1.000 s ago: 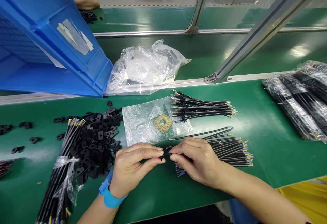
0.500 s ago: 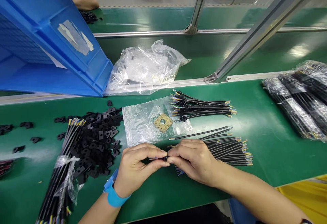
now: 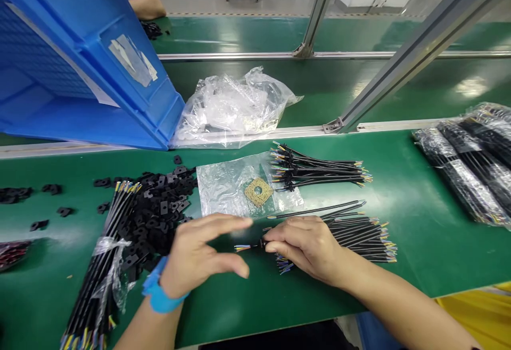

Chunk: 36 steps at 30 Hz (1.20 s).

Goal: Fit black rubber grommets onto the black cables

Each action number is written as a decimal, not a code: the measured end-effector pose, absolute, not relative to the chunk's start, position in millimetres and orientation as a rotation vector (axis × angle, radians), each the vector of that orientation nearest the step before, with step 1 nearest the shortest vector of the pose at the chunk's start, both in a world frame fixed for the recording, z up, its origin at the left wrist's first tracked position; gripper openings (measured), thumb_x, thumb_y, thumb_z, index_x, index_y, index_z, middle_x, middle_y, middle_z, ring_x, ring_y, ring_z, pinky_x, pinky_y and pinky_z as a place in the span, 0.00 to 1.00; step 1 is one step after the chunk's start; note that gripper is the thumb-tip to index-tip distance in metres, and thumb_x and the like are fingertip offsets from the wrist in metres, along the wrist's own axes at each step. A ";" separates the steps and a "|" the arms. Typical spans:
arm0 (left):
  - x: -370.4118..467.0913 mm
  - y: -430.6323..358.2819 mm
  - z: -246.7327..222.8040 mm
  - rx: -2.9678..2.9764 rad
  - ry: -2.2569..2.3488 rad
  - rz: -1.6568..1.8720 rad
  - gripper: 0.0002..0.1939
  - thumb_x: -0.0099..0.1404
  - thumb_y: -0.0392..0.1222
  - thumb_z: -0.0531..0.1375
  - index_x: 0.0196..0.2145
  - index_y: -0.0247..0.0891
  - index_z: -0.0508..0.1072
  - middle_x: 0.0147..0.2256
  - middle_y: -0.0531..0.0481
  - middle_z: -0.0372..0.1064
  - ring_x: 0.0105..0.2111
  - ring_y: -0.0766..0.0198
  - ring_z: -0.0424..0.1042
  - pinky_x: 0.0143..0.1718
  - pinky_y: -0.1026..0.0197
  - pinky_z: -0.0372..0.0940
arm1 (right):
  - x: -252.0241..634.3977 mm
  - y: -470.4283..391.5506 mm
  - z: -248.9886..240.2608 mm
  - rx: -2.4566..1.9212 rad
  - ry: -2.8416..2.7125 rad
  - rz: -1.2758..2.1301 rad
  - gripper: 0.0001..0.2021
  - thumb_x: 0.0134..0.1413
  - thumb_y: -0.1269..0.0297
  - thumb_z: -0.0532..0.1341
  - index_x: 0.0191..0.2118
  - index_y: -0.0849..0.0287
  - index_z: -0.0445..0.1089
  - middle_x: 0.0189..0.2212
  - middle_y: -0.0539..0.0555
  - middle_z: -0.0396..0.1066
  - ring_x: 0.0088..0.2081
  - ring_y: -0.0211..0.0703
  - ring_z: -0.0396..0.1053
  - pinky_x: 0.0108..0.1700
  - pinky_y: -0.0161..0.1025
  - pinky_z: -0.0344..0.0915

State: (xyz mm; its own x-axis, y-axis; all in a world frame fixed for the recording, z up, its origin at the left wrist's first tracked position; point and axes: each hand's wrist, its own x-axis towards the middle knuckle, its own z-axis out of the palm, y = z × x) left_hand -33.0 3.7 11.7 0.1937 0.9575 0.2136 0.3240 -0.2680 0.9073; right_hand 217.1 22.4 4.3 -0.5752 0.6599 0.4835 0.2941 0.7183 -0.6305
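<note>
My right hand (image 3: pixel 305 246) pinches a black cable (image 3: pixel 252 246) near one end; its coloured wire ends stick out to the left, and a small black piece sits on it at the fingertips. My left hand (image 3: pixel 211 251), with a blue wristband, is open, thumb and fingers apart around the wire ends without touching them. Under and beyond my right hand lies a pile of loose black cables (image 3: pixel 357 235) with stripped ends. Left of my left hand is a heap of small black plastic parts (image 3: pixel 159 211). My palm hides part of the held cable.
A tied cable bundle (image 3: pixel 101 265) lies at left. Behind my hands are a flat plastic bag (image 3: pixel 221 185) with a tan square piece (image 3: pixel 258 192) and a stack of cables (image 3: pixel 319 166). A blue crate (image 3: pixel 136 67), crumpled plastic (image 3: pixel 235 105), wrapped bundles (image 3: pixel 463 169) and metal posts stand around.
My left hand has let go of the cable end, opened and drawn back to the left. My right hand stays in place with the cable. The view has shifted slightly.
</note>
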 end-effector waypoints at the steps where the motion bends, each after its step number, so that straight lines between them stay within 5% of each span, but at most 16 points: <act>1: -46.2 4.8 13.5 1.747 1.354 1.107 0.19 0.53 0.53 0.76 0.42 0.50 0.87 0.39 0.47 0.85 0.36 0.53 0.81 0.42 0.57 0.74 | 217.3 22.5 5.2 -0.726 -2.187 0.617 0.13 0.75 0.61 0.57 0.40 0.62 0.75 0.29 0.51 0.79 0.29 0.36 0.77 0.34 0.32 0.73; 7: -111.7 8.4 11.7 1.819 2.356 1.069 0.12 0.67 0.49 0.67 0.46 0.46 0.83 0.43 0.50 0.81 0.41 0.53 0.76 0.46 0.57 0.64 | 229.2 27.6 9.3 -0.767 -2.210 0.368 0.10 0.74 0.64 0.59 0.40 0.61 0.75 0.30 0.52 0.79 0.30 0.36 0.76 0.36 0.33 0.72; 10: -119.6 7.5 7.7 1.965 2.391 0.952 0.11 0.69 0.51 0.64 0.40 0.44 0.84 0.40 0.44 0.78 0.42 0.49 0.73 0.48 0.53 0.61 | 248.9 41.8 6.7 -0.884 -2.203 0.052 0.05 0.70 0.71 0.61 0.46 0.60 0.75 0.36 0.55 0.80 0.35 0.41 0.77 0.41 0.37 0.71; 14: -112.8 8.1 3.0 2.184 2.359 0.513 0.13 0.71 0.49 0.60 0.42 0.43 0.84 0.41 0.41 0.77 0.42 0.46 0.70 0.45 0.50 0.60 | 274.1 68.1 -1.2 -1.043 -2.159 -0.238 0.10 0.68 0.74 0.62 0.51 0.57 0.75 0.42 0.56 0.80 0.41 0.46 0.78 0.45 0.41 0.68; 21: -105.1 17.1 -13.1 2.415 2.322 0.051 0.16 0.73 0.46 0.55 0.43 0.43 0.84 0.41 0.40 0.77 0.37 0.47 0.68 0.34 0.51 0.58 | 287.2 91.1 -11.8 -1.196 -2.091 -0.116 0.17 0.70 0.75 0.54 0.55 0.55 0.75 0.45 0.57 0.77 0.46 0.45 0.76 0.48 0.42 0.71; 29: -98.3 20.0 -13.8 2.470 2.328 0.296 0.19 0.74 0.47 0.52 0.39 0.39 0.82 0.42 0.39 0.78 0.37 0.44 0.69 0.35 0.49 0.60 | 280.4 96.2 -14.6 -1.235 -2.137 -0.114 0.18 0.71 0.73 0.55 0.58 0.53 0.75 0.50 0.60 0.76 0.50 0.48 0.73 0.53 0.49 0.69; 36: -94.6 21.6 -8.1 2.289 2.227 0.775 0.17 0.74 0.49 0.56 0.47 0.35 0.78 0.38 0.42 0.77 0.38 0.49 0.76 0.41 0.52 0.67 | 280.6 67.0 1.0 -1.127 -2.524 0.288 0.06 0.70 0.66 0.63 0.45 0.57 0.79 0.36 0.53 0.79 0.38 0.43 0.75 0.43 0.41 0.67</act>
